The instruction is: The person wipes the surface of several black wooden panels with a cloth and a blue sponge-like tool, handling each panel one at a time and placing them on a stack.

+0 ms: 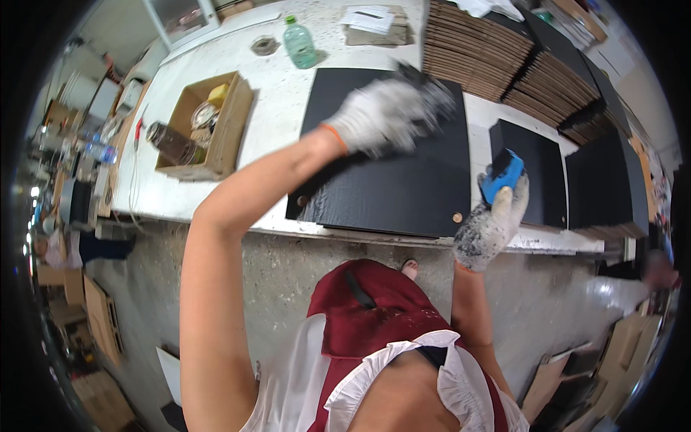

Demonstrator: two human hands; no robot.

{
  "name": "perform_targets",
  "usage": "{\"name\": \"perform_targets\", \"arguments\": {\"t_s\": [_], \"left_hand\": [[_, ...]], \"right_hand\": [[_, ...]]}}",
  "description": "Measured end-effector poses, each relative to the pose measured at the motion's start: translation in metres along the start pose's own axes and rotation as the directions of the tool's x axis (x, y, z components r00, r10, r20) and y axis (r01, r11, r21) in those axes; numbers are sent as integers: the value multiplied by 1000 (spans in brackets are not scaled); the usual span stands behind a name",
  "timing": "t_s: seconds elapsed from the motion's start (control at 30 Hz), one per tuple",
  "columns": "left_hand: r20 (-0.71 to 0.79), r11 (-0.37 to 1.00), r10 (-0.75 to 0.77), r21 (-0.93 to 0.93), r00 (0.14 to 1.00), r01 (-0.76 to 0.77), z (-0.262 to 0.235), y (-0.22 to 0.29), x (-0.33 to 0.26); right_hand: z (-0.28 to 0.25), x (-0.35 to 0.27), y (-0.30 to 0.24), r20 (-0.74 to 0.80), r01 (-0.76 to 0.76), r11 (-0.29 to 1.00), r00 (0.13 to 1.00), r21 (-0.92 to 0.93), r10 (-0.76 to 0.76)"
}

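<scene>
Work on the large black panel [389, 191] looks to be under way rather than finished: its near part shows a glossy, rippled sheen at the left, while a hand is over its far part. The face is dark throughout, so how much is done cannot be told. The panel lies flat on the white surface [270, 129], its near edge along the person's side, with a small tan round spot at each near corner.

At the near right corner, the gloved right hand [497, 216] grasps a blue block [504, 176], held up beside the panel. Farther in, the gloved left hand [392, 111] reaches over the panel's far half; it is blurred, with dark grey at the fingers, and whether it grips a cloth I cannot tell.

To the right of the blue block lies a smaller black panel [540, 176], out of both hands. Beyond, a tall stack of brown-edged sheets [475, 50] stands at the far right; whether those are done or waiting is not shown.
</scene>
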State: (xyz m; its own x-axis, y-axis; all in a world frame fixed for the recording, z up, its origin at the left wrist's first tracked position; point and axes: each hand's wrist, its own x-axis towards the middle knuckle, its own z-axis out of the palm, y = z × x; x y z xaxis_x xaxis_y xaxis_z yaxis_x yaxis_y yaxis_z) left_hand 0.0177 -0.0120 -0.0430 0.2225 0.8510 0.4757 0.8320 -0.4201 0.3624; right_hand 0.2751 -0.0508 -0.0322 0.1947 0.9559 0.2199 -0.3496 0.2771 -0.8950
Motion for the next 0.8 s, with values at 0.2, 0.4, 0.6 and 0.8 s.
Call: {"name": "perform_targets", "arguments": {"t_s": [0.2,0.4,0.6,0.8], "left_hand": [[91,931,345,-157,934,-328,1,140,-77],[-29,971,146,-187,989,-149,-3,155,-98],[108,799,24,-600,994,46,1,152,-106],[487,333,-111,-803,867,494,8,153,-106]], "right_hand": [[-11,14,-15,172,53,998,984,-33,-47],[64,14,-73,975,680,712,222,-175,28],[141,-41,-14,864,567,716,-494,407,-100],[153,-43,-5,795,567,647,-599,510,-102]]}}
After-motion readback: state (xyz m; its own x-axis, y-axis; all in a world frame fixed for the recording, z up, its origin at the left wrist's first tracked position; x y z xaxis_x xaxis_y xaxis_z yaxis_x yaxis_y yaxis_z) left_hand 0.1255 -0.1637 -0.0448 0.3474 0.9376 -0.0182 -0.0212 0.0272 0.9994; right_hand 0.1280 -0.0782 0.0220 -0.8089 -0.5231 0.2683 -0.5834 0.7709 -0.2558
